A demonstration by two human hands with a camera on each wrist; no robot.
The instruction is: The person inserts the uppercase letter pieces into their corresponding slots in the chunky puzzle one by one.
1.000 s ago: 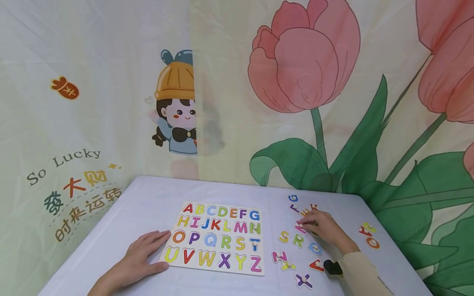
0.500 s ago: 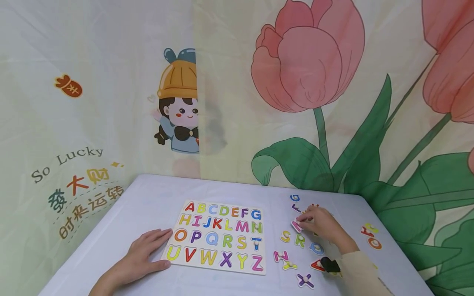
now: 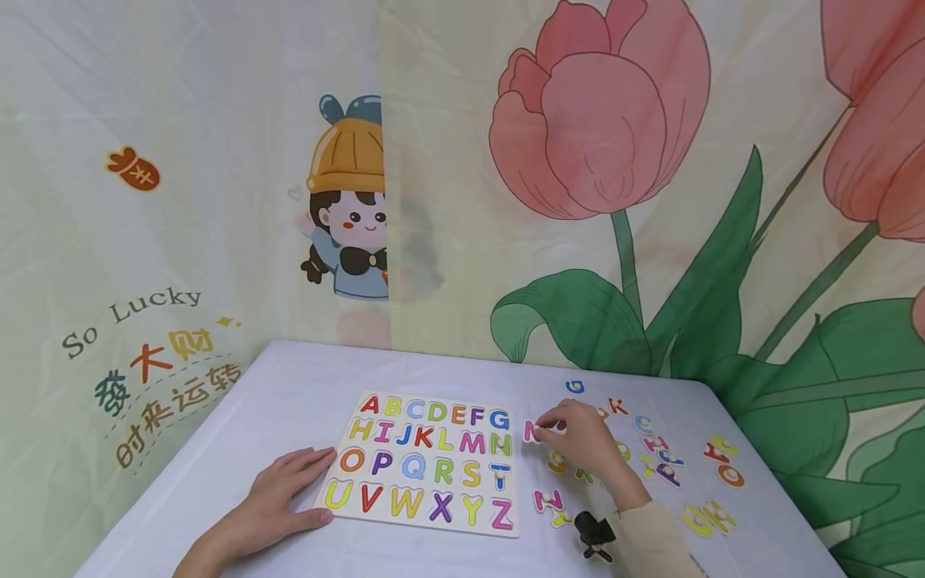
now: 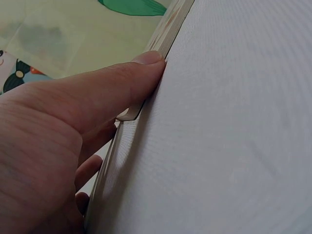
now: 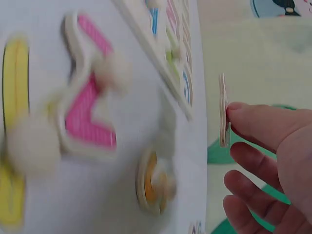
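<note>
A pale letter board point(image 3: 412, 520) with coloured A to Z shapes lies on the white table. My left hand point(image 3: 267, 498) rests at its left edge, fingers straight. In the left wrist view the thumb point(image 4: 131, 83) touches the board's side. Just right of the board, my right hand point(image 3: 581, 441) pinches a pink letter M piece point(image 3: 531, 431) between thumb and fingertips. The right wrist view shows that piece edge-on point(image 5: 224, 112), off the table, with the other fingers loosely bent. Knobbed N point(image 3: 500, 445) and T point(image 3: 499, 477) pieces sit in the board.
Several loose knobbed letters lie to the right, including a pink Z point(image 3: 548, 502), blue G point(image 3: 574, 387), red K point(image 3: 617, 406), orange O point(image 3: 731, 475) and yellow U point(image 3: 697, 520). A black wrist device point(image 3: 594, 528) partly covers a purple X point(image 3: 596, 554). A printed curtain point(image 3: 448, 201) hangs behind.
My right hand has lifted the pink M from among the loose letters and moved left towards the board. Several letters at the right are uncovered. The left hand stays in place.
</note>
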